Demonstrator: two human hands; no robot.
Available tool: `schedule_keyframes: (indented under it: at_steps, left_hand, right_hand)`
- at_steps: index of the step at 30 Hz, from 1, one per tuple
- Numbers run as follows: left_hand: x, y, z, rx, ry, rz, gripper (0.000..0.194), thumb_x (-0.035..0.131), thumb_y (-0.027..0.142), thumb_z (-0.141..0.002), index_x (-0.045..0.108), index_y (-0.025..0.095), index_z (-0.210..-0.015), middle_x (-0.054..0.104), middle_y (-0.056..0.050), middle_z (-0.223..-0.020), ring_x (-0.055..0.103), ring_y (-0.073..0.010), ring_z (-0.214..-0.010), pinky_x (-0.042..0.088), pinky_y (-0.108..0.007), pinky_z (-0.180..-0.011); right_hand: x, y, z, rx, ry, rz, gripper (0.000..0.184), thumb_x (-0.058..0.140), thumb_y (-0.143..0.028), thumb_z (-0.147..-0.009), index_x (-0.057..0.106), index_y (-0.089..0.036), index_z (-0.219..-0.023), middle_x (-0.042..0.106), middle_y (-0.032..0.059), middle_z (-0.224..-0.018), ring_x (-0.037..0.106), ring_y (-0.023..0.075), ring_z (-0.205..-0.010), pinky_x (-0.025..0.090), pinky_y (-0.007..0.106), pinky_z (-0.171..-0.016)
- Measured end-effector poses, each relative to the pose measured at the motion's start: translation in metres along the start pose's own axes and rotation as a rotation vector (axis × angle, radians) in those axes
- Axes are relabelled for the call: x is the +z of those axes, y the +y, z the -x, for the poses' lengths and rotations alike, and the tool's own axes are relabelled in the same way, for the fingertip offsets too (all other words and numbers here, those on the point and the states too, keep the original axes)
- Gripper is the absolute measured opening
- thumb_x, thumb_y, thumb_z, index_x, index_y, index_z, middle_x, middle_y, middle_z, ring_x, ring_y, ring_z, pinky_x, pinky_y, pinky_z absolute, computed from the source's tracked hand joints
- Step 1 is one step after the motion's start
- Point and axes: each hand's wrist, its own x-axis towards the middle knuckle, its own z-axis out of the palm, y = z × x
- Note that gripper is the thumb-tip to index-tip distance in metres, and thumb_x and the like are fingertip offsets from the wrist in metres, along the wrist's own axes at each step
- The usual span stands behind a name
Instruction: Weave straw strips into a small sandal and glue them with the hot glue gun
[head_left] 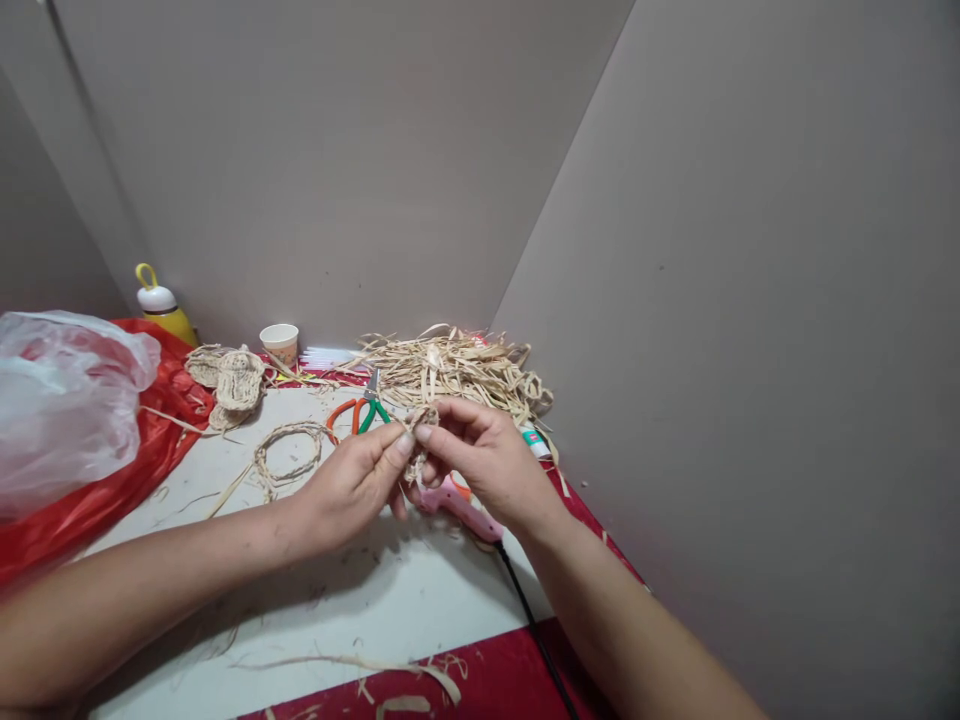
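Observation:
My left hand [352,485] and my right hand [480,455] meet over the white board [360,600], fingertips pinched together on a small braided straw piece [418,440]. The braid hangs down a little between the two hands. Just under my right hand lies a pink glue gun [461,508] with a black cord [525,620] running toward me. Orange and green scissors [358,412] lie just beyond my left hand. A loop of braided straw [289,452] rests on the board to the left.
A heap of loose straw strips [457,368] fills the back right corner. Woven straw pieces [232,380], a paper cup [280,343] and a yellow bottle [163,305] stand at the back. A clear plastic bag [64,400] on red plastic [97,495] lies left. Grey walls enclose the table.

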Motion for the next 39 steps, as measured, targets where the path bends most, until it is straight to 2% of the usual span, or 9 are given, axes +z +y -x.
schedule_keyframes:
  at_steps: [6,10,14,20,23,26,32,35,39]
  left_hand:
    - [-0.002,0.009,0.001,0.0,0.051,-0.1,0.037,0.034,0.041,-0.1,0.05,0.018,-0.076,0.051,0.005,-0.057,0.048,-0.008,-0.046,0.04,-0.019,-0.049]
    - [-0.001,0.012,0.001,0.029,0.056,-0.121,0.039,0.034,0.039,-0.101,0.049,0.018,-0.072,0.043,0.007,-0.053,0.038,-0.0067,-0.042,0.032,-0.019,-0.045]
    - [-0.002,0.013,0.003,0.068,0.065,-0.196,0.038,0.034,0.036,-0.101,0.052,0.019,-0.072,0.043,0.006,-0.054,0.037,-0.0076,-0.044,0.031,-0.019,-0.046]
    - [-0.006,0.018,0.008,0.089,0.111,-0.287,0.035,0.034,0.033,-0.1,0.049,0.02,-0.071,0.045,0.007,-0.049,0.039,-0.0083,-0.042,0.034,-0.02,-0.048]
    - [-0.008,0.02,0.008,0.084,0.11,-0.323,0.035,0.034,0.033,-0.1,0.044,0.021,-0.069,0.046,0.007,-0.048,0.041,-0.0083,-0.042,0.034,-0.02,-0.047]
    - [-0.007,0.021,0.008,0.112,0.055,-0.319,0.035,0.032,0.033,-0.101,0.046,0.02,-0.071,0.048,0.007,-0.051,0.043,-0.0081,-0.043,0.036,-0.02,-0.049]
    - [-0.003,0.02,0.009,0.084,-0.018,-0.219,0.04,0.03,0.04,-0.101,0.047,0.02,-0.071,0.048,0.006,-0.05,0.044,-0.0082,-0.043,0.038,-0.021,-0.049]
    - [-0.002,0.019,0.009,0.075,-0.03,-0.159,0.041,0.031,0.043,-0.1,0.045,0.02,-0.069,0.047,0.006,-0.051,0.043,-0.0077,-0.042,0.037,-0.02,-0.048]
    - [-0.004,0.018,0.009,0.008,-0.023,-0.031,0.041,0.034,0.047,-0.099,0.05,0.019,-0.074,0.048,0.006,-0.052,0.043,-0.0076,-0.043,0.037,-0.02,-0.045]
  right_hand:
    - [-0.001,0.0,0.001,0.035,-0.035,0.034,0.013,0.061,-0.027,-0.085,0.067,-0.019,-0.078,0.063,-0.0028,-0.059,0.061,0.0084,-0.054,0.053,0.019,-0.052]
    - [-0.001,-0.002,0.003,0.061,-0.063,0.003,0.016,0.06,-0.029,-0.087,0.072,-0.019,-0.09,0.065,-0.0006,-0.062,0.064,0.0113,-0.058,0.051,0.019,-0.047]
    - [-0.003,-0.002,0.003,0.084,-0.122,-0.081,0.023,0.064,-0.031,-0.085,0.073,-0.02,-0.104,0.065,0.0,-0.063,0.064,0.0129,-0.059,0.053,0.022,-0.049]
    - [-0.014,-0.004,0.003,0.085,-0.264,-0.171,0.031,0.07,-0.04,-0.083,0.072,-0.02,-0.108,0.07,0.0026,-0.071,0.068,0.0149,-0.063,0.056,0.027,-0.056]
    - [-0.017,-0.005,0.003,-0.027,-0.166,-0.099,0.024,0.07,-0.042,-0.084,0.075,-0.02,-0.092,0.068,0.0013,-0.068,0.065,0.0126,-0.059,0.055,0.024,-0.053]
    - [-0.014,-0.005,0.004,-0.091,-0.087,-0.071,0.027,0.069,-0.043,-0.085,0.073,-0.018,-0.075,0.063,-0.0012,-0.059,0.058,0.0092,-0.05,0.05,0.02,-0.047]
    - [-0.013,-0.003,0.004,-0.02,-0.144,-0.154,0.024,0.071,-0.042,-0.084,0.076,-0.023,-0.097,0.059,-0.004,-0.055,0.055,0.0087,-0.046,0.048,0.02,-0.043]
    - [-0.016,-0.001,0.002,-0.023,-0.194,-0.139,0.021,0.068,-0.041,-0.086,0.077,-0.023,-0.092,0.058,-0.0034,-0.057,0.056,0.0084,-0.047,0.049,0.02,-0.044]
    - [-0.017,0.001,0.001,-0.054,-0.138,-0.121,0.021,0.072,-0.041,-0.083,0.077,-0.021,-0.088,0.063,-0.0017,-0.063,0.058,0.0092,-0.051,0.052,0.021,-0.049]
